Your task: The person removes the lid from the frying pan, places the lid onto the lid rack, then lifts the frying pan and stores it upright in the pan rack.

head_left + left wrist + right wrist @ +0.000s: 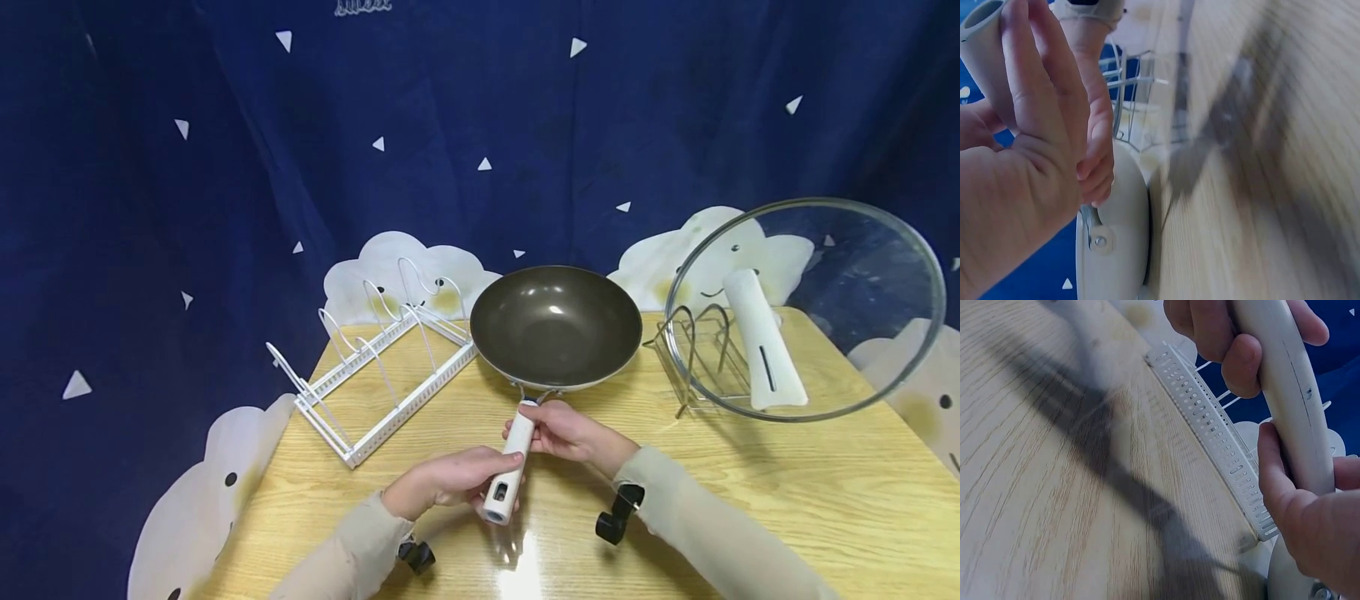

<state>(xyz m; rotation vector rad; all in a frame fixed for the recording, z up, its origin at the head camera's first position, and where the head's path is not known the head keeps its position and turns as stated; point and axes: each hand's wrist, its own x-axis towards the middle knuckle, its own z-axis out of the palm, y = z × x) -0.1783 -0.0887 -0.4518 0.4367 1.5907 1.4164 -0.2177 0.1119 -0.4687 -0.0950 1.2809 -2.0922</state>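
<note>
A deep frying pan (555, 325) with a dark inside and pale outside stands at the middle of the table, its white handle (504, 483) pointing toward me. My left hand (461, 479) grips the handle near its end, thumb on top. Nearer the pan body, my right hand (566, 431) pinches the same handle from the right. In the left wrist view the handle's hollow end (982, 22) shows beside the left fingers, with the pan's pale side (1116, 237) close over the wood. The right wrist view shows the handle's underside (1291, 400) between both hands.
A white wire rack (405, 412) with upright loops stands left of the pan. On the right, a glass lid (847, 292) with a white upright handle (765, 342) leans in a small metal rack (693, 367). A dark blue curtain (480, 108) hangs behind the wooden table (825, 500).
</note>
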